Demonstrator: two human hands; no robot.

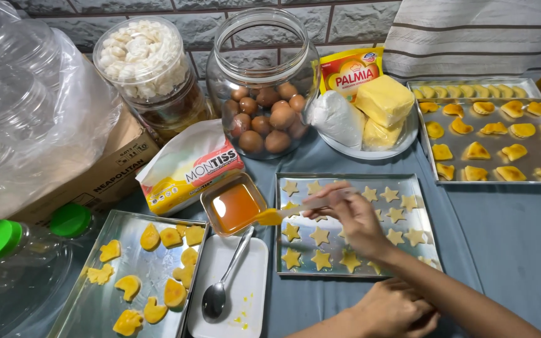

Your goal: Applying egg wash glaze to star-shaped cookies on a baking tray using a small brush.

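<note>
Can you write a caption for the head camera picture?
Right hand brushes star-shaped dough cookies on a metal tray with a yellow-tipped brush.

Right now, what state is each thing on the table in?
Right hand: holds a pastry brush over the star tray.
Left hand: rests at the table edge; grip hidden.
Star cookies: pale, laid flat in rows.
Glaze bowl: open, holding orange liquid.
Egg jar: lidless, part full.
Spoon: lying on a white dish.
</note>
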